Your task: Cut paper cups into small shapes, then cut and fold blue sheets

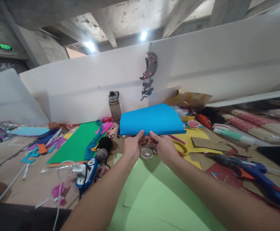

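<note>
A bright blue sheet (pixel 151 118), seemingly paper or thin foam, is curved over on itself, its bend facing away from me. My left hand (pixel 133 144) pinches its near edge, thumb on top. Close beside it, my right hand (pixel 162 146) pinches the same edge. The fingers under the sheet are partly hidden. Both hands hold it above the table. Just below them lies a small round, clear lid or dish (pixel 146 153), near the top of a light green sheet (pixel 159 192) that spreads out under my forearms.
At left lie a green sheet (pixel 74 141), a blue-and-white power strip (pixel 87 175) with cables, and paper scraps. A bottle (pixel 115 106) stands at the back. On the right are yellow tape (pixel 181 147), a blue glue gun (pixel 262 179) and wrapped stick bundles (pixel 252 125).
</note>
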`<state>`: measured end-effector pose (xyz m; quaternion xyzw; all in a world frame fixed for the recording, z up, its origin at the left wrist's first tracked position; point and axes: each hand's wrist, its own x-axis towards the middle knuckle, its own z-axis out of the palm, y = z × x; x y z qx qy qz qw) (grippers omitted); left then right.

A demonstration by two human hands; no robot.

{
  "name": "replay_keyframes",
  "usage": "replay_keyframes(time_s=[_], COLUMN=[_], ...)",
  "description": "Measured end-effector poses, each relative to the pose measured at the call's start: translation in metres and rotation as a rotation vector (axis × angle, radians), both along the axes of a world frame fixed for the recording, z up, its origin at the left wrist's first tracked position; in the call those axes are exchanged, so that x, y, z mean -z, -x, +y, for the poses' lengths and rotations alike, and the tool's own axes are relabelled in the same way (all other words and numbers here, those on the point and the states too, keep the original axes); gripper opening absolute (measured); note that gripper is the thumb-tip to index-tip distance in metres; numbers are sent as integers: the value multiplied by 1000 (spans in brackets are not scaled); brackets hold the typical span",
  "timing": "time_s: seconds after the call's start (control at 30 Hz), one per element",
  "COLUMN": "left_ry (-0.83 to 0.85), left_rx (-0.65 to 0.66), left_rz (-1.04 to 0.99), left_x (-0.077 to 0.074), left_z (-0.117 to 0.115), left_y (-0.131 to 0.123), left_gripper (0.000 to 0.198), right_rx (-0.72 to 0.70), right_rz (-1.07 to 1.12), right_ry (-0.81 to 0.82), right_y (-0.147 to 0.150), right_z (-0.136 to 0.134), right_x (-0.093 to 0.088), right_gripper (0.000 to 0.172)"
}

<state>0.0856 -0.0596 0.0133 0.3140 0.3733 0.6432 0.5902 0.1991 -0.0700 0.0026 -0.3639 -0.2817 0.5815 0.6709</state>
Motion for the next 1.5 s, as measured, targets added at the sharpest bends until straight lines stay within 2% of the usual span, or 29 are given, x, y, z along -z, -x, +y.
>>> replay_keyframes(time_s=[0.13,0.23,0.37,0.6,0.73,0.83,0.93,1.13,1.5], left_ry=[-117,-134,-159,-154,-160,-167,-179,-140,-28], left_rx=[95,161,122,96,38,55,102,54,50], left_rz=[72,136,156,110,117,173,169,128,45], left_x=[-5,-5,-3,-6,1,5,2,-3,-3], left_z=[2,0,-2,-7,-8,-7,-5,-2,-4], left_y=[8,6,1,-5,-9,-8,-3,2,0], left_gripper=[43,39,33,36,35,37,42,42,38], right_rx=[14,-41,-134,-138,-45,-4,21,8,152], right_rz=[43,28,37,33,-96,-70,-48,-89,-281], right_ry=[19,9,-29,-120,-78,-89,-59,-50,-83], right_y=[-9,-11,-7,4,9,6,-2,-7,-8], right_z=[5,5,1,-7,-7,-3,-1,-3,0], right_x=[-2,-2,-3,-7,-4,-3,-7,-12,0], right_gripper=[36,35,36,30,31,34,39,39,43])
